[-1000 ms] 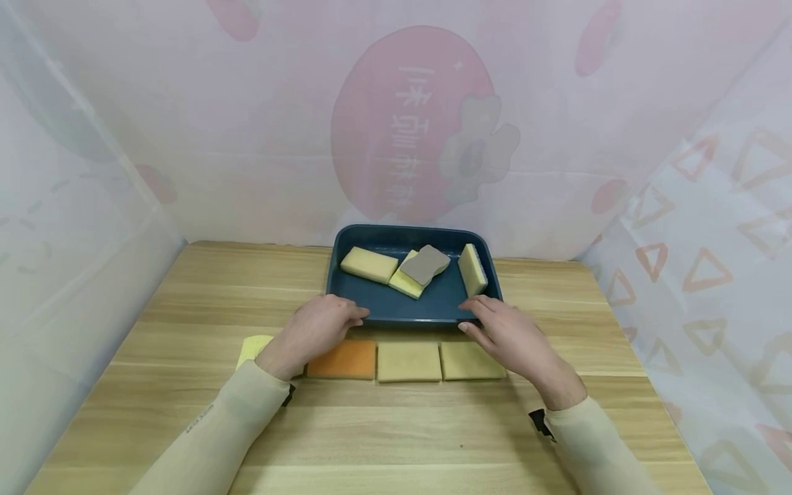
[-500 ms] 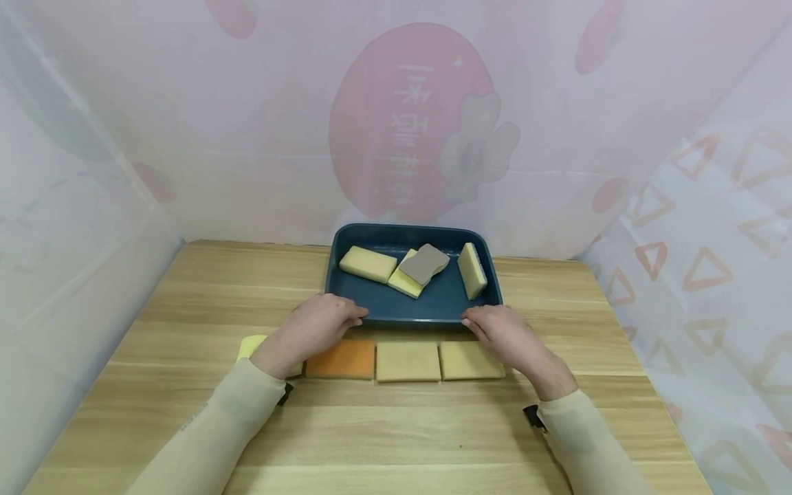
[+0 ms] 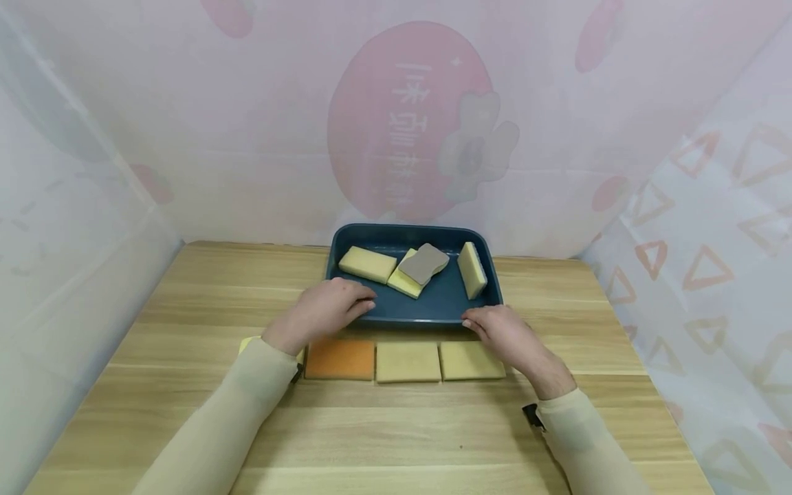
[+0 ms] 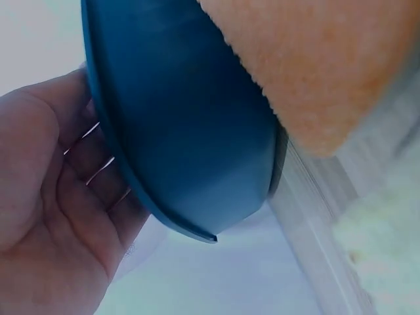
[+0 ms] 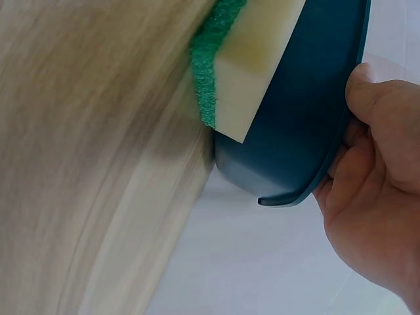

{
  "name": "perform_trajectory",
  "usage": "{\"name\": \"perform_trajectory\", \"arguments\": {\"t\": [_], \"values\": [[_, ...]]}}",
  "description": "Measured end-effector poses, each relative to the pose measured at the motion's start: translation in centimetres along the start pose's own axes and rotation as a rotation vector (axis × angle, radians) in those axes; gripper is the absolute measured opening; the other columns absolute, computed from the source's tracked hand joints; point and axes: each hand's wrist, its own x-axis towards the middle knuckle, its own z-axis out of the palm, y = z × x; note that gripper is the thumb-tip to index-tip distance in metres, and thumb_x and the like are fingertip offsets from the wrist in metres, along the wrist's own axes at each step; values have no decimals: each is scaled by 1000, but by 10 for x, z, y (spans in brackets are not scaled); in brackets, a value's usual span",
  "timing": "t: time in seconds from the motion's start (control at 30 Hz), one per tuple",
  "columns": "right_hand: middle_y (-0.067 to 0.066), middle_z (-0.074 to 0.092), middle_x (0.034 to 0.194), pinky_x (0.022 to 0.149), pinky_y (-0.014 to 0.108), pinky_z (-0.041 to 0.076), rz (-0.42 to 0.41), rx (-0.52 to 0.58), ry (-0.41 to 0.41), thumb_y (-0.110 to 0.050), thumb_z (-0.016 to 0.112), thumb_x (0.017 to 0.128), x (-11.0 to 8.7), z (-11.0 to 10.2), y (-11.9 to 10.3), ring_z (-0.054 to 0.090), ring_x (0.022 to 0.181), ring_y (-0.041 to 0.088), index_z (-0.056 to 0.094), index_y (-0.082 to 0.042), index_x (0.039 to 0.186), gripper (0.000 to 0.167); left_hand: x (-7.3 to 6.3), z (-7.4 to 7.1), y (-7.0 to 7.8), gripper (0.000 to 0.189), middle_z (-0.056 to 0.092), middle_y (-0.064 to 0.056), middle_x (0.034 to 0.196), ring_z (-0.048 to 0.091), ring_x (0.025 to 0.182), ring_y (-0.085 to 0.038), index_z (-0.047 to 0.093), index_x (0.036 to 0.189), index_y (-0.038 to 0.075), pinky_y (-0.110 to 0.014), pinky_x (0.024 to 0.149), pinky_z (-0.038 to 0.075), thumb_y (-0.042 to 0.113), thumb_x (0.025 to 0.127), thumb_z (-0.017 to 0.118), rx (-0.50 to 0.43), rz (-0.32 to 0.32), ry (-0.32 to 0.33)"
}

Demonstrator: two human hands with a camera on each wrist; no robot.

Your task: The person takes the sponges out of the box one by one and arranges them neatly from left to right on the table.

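Table (image 3: 402, 440): light wood-look top, streaky grain running left-right, small dark speck near the front. Blue tray (image 3: 414, 321) sits at the far side, long edge facing front. Just in front of it, sponges lie flat in a row, narrow gaps visible: yellow one (image 3: 245, 342) leftmost, mostly hidden; then orange sponge (image 3: 340, 359), beige sponge (image 3: 408, 361), and yellowish sponge (image 3: 472, 361) at right, green layer down.

Fingers (image 4: 88, 161) lie behind the blue tray's rim (image 4: 130, 172), near an orange sponge (image 4: 315, 72).
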Motion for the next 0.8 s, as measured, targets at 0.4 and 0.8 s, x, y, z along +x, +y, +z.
{"name": "perform_trajectory", "arguments": {"t": [0.4,0.8], "values": [[10,90,116,100,52,73,6,-13,-2,-15,70,118,1,1,0,88,109,30,87,-6,122,20,32,-4,-19,38,78,-14,155,76,143,-36,77,152,11,-58,120,65,30,120,71,58,-22,-4],[10,90,115,99,51,73,-1,-16,1,-16,71,118,2,1,-2,88,108,30,87,-5,122,20,60,-14,-42,46,68,-20,166,67,155,-41,70,160,4,-60,130,58,28,120,70,114,12,-74]]}}
